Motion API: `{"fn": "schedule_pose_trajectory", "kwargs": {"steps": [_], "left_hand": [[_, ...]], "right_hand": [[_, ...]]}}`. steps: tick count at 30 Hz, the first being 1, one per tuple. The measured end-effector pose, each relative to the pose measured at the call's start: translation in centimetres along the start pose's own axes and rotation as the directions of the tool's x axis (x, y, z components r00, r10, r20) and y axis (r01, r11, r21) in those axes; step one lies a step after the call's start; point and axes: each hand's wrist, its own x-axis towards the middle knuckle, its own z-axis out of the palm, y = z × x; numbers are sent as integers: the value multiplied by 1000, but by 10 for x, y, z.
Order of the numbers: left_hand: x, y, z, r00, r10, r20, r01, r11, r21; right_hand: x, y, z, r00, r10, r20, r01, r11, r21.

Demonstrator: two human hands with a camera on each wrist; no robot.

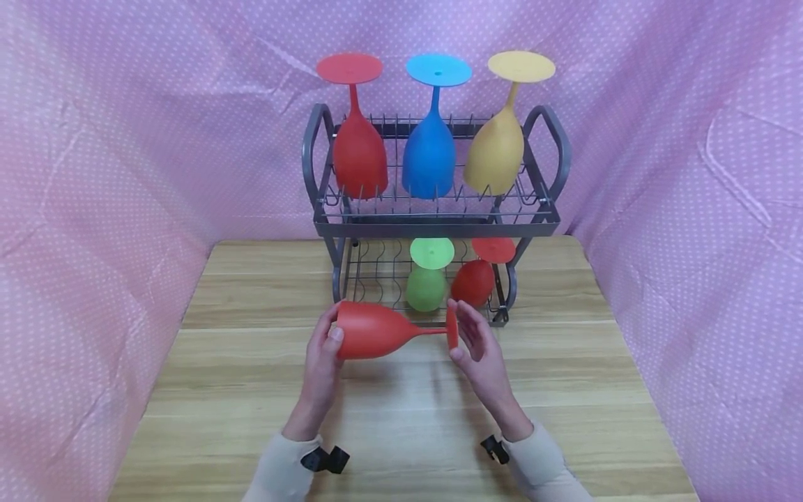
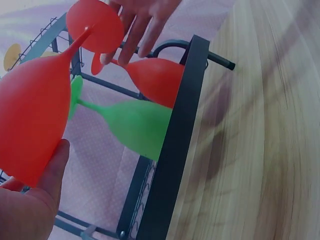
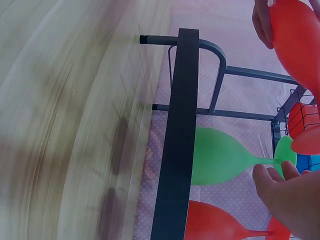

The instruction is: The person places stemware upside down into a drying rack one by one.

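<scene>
A red wine glass (image 1: 375, 330) lies sideways in the air in front of the rack. My left hand (image 1: 323, 355) grips its bowl near the rim, with the thumb on the near side. In the left wrist view, the thumb of the left hand (image 2: 37, 200) presses against the red bowl. My right hand (image 1: 482, 352) is beside the glass's round foot (image 1: 452, 326), fingers spread and nearly straight; whether they touch it is unclear. Behind, on the lower tier, a green wine glass (image 1: 426, 287) and another red wine glass (image 1: 473, 283) stand upside down.
A dark two-tier dish rack (image 1: 436, 230) stands at the back of the wooden table (image 1: 263, 390). Its upper tier bears upside-down red (image 1: 360, 157), blue (image 1: 429, 160) and yellow (image 1: 495, 153) wine glasses. Pink dotted cloth (image 1: 113, 174) hangs around the table.
</scene>
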Motion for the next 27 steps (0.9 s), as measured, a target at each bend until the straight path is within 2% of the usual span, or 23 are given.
{"fn": "schedule_pose_trajectory", "kwargs": {"steps": [7,11,17,27], "left_hand": [[1,-3,12,1000,15,-9,-16,993,-115],[2,-4,20,999,30,-22,-34,985,-171],[4,-6,29,999,38,-38,-45,978,-202],[8,-12,39,998,18,-65,-33,968,-247]], "right_hand": [[0,3,0,999,32,8,-32,997,64],[0,9,1,999,19,26,-22,992,127],[1,12,5,999,9,47,-15,989,144],[5,14,18,1000,10,26,-15,977,214]]}}
